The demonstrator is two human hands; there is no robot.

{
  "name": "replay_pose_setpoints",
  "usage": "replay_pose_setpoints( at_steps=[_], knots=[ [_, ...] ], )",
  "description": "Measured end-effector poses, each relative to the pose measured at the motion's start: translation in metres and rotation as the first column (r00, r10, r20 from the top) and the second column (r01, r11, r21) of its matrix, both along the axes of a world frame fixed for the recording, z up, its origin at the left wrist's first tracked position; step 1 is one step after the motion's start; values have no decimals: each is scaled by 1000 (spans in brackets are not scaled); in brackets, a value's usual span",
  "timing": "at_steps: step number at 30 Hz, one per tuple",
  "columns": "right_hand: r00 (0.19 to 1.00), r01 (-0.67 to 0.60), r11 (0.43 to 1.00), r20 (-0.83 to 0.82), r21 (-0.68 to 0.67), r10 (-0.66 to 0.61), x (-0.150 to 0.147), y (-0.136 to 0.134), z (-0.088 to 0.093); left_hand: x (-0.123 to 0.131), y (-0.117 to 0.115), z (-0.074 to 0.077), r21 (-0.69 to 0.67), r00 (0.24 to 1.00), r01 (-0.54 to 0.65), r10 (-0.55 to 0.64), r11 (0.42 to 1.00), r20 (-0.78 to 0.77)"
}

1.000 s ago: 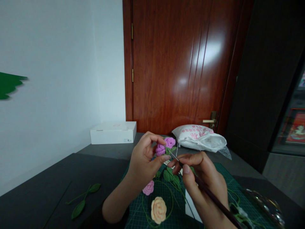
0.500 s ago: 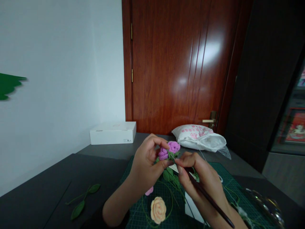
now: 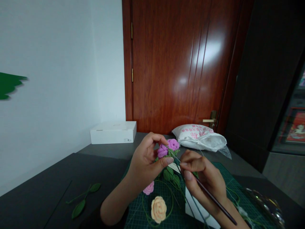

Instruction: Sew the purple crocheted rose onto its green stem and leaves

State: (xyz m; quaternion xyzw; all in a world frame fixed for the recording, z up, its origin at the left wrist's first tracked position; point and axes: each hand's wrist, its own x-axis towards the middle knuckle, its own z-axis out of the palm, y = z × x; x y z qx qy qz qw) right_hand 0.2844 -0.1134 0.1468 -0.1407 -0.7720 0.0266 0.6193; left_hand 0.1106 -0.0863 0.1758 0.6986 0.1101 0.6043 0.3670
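- Far left, a loose green leaf sprig (image 3: 83, 199) lies on the dark table (image 3: 47, 190), well apart from your hands. A white box (image 3: 113, 132) sits farther back by the wall.
- Your left hand (image 3: 143, 162) is raised above the green cutting mat (image 3: 135, 216). Thumb and fingers are pinched narrow on the purple crochet flowers (image 3: 168, 148), which you hold in the air by the green base, blooms facing away from you.
- Below that hand, a pink flower (image 3: 149, 188) and a peach flower (image 3: 158, 209) rest on the mat among looping green stems.
- The step in hand looks like hook work at the base of the purple blooms. The metal tip of the crochet hook (image 3: 214, 199) meets the green part just under them, touching or nearly so; I cannot tell whether it has caught a loop.
- Your right hand (image 3: 205, 181) is closed on the hook pen-fashion, fingers near the front of the shaft, the dark handle trailing back toward your wrist.
- Any further pass of the hook calls for a firm pinch from the left hand and a small, steady wrist turn from the right, so the tip finds yarn and not petals.
- Far right, a white printed bag (image 3: 200, 136) lies on the table near the door, and a clear glass dish (image 3: 267, 203) sits at the mat's edge.
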Motion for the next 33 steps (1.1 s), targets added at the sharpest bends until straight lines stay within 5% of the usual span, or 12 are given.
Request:
replay_pose_setpoints(
  at_steps=[5,10,17,24,29,33],
  knots=[
    [998,-56,997,-28,43,58,-1,1,4,-1,-2,3,85,997,-50,54,995,-54],
    [949,-243,960,-237,-137,206,-7,4,0,-2,-5,2,67,995,-62,67,996,-79],
    [901,-353,913,-337,-204,272,-9,5,-5,-3,-13,-3,192,947,-273,299,943,-122],
    [839,-489,830,-406,-269,363,-7,7,1,-2,-18,2,255,915,-342,382,905,-127],
    [944,-282,934,-238,-220,229,1,3,6,-1,-19,5,319,873,-402,464,858,-148],
    [996,25,996,84,80,-32,10,0,10,1,-18,2,283,887,-391,441,876,-139]
  ],
)
